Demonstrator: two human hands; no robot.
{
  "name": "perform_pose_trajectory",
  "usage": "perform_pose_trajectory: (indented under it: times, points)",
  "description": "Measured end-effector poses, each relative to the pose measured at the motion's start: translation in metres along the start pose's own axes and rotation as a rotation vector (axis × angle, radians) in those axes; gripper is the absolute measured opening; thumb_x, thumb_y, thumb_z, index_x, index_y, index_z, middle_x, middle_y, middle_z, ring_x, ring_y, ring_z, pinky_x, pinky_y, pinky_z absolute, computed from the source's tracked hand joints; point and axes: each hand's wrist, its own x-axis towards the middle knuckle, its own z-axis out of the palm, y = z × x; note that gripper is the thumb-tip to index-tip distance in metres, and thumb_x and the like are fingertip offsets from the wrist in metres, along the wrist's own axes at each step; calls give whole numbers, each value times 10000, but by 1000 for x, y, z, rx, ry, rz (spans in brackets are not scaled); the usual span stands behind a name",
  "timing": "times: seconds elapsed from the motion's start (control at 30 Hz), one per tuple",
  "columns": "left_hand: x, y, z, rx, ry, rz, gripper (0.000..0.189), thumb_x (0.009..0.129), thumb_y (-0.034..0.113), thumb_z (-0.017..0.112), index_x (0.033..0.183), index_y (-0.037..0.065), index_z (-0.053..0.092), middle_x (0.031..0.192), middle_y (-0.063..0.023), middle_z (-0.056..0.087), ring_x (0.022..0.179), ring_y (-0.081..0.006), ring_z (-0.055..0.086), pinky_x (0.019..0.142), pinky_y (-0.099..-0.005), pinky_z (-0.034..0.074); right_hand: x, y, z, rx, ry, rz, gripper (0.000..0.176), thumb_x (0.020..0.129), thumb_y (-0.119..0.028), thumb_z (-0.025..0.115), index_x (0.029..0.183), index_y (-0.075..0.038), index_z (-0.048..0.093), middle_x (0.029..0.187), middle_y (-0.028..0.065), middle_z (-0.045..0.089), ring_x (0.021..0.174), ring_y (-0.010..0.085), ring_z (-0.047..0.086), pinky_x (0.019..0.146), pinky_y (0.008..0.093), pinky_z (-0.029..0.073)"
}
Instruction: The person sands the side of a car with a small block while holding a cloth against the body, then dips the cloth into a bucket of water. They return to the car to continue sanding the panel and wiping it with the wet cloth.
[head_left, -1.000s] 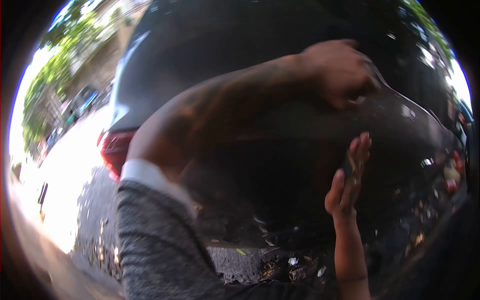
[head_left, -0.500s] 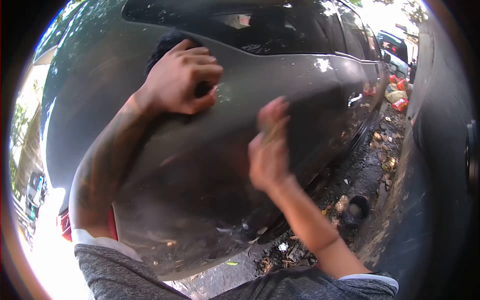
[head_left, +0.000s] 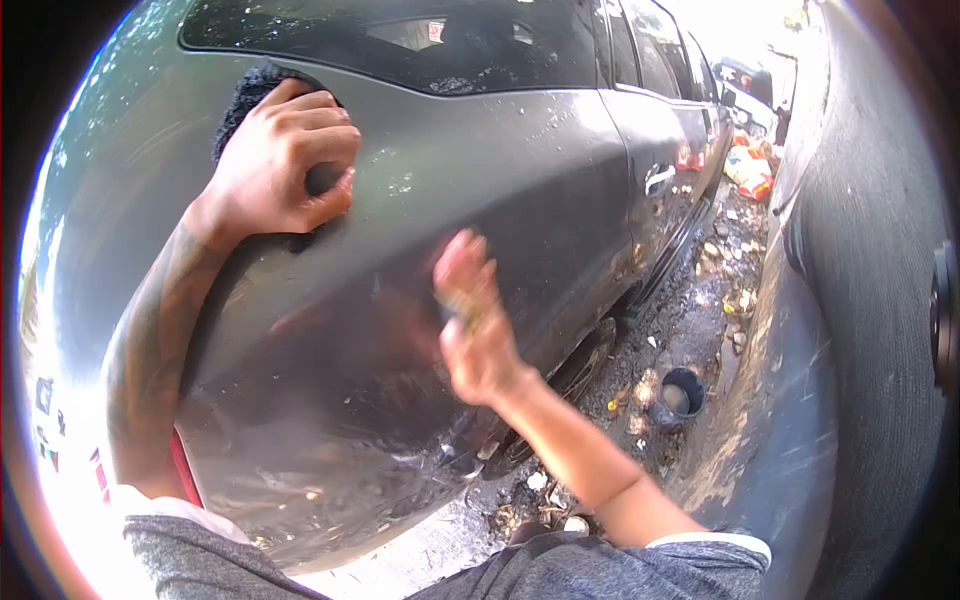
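Observation:
A dark grey car's rear side panel [head_left: 500, 170] fills most of the view, its surface dusty, with wet-looking spots. My left hand [head_left: 285, 155] is closed around a black fluffy cloth [head_left: 248, 100] and rests on the panel below the rear window. Lower down and to the right, my right hand [head_left: 475, 330] is curled close to the same panel, its fingers blurred by motion. Something small and greenish shows between the thumb and fingers, too smeared to name.
A rough grey wall [head_left: 870, 180] runs along the right, leaving a narrow strip of littered, muddy ground. A dark bucket [head_left: 682, 395] stands there. Red and white bags [head_left: 750, 170] lie farther along, before another vehicle [head_left: 745, 80].
The view has shifted, so car and hands appear farther left and the bucket shows more fully. My left hand keeps the cloth on the panel; my right hand appears lower against the bodywork.

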Motion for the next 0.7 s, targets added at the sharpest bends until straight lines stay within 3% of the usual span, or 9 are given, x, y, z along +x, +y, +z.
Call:
perform_pose_trajectory:
  times: [0.17,0.2,0.23,0.3,0.37,0.4,0.53,0.57,0.7]
  points:
    - [-1,-1,0,13,-18,6,159,673,117,680,710,76,531,759,-65,582,827,-277,597,830,-396,462,35,26,-8,391,310,592,650,1068,-167,302,1615,-25,-19,1699,142,-112,1564,251,-132,1258,353,-100]
    - [-1,0,-2,14,-35,-11,167,669,116,682,704,78,523,752,-64,575,823,-276,594,828,-396,461,14,-5,7,194,263,398,623,1078,-266,328,1605,15,149,1702,183,52,1577,292,17,1260,407,10]
    - [-1,1,-3,15,-53,-31,176,664,114,684,699,79,515,745,-63,567,818,-275,591,825,-395,461,-7,-31,17,56,119,211,632,1084,-211,278,1626,-64,-12,1708,82,-102,1566,172,-98,1251,326,-104]
    - [-1,3,-3,18,-47,-36,182,663,112,684,693,81,506,740,-62,560,817,-271,591,823,-394,459,-32,-20,16,150,44,96,609,1088,-205,273,1636,-107,24,1711,102,-51,1572,217,-56,1263,354,-72]
    - [1,0,-1,9,-45,-22,189,662,110,683,686,82,497,735,-61,552,815,-268,591,820,-392,458,-13,20,-3,157,194,254,649,1076,-410,308,1602,-37,239,1692,197,113,1572,342,42,1253,480,4]
    - [-1,-2,1,1,-34,-12,196,658,91,683,681,85,488,736,-59,540,809,-270,579,810,-391,440,0,52,-14,34,215,312,587,1103,-316,226,1630,-90,99,1702,156,13,1571,318,-4,1274,408,-5]
    - [-4,-1,1,-18,-38,-29,209,651,71,681,676,87,474,749,-60,533,803,-276,564,802,-396,423,5,18,0,201,331,470,618,1096,-338,256,1637,-100,72,1703,160,20,1571,327,-29,1267,457,-22]
    - [-2,-2,-1,-12,-60,-30,210,649,70,679,675,86,471,754,-60,536,801,-277,563,803,-398,423,-23,2,18,101,262,252,626,1094,-376,260,1642,-129,88,1705,153,26,1574,303,-23,1261,449,-29]
    - [-1,-2,1,-5,-42,-18,214,639,63,674,672,87,464,757,-74,535,795,-281,558,800,-400,425,-41,24,7,134,180,193,624,1088,-378,278,1639,-119,142,1697,187,62,1568,374,1,1259,464,7]
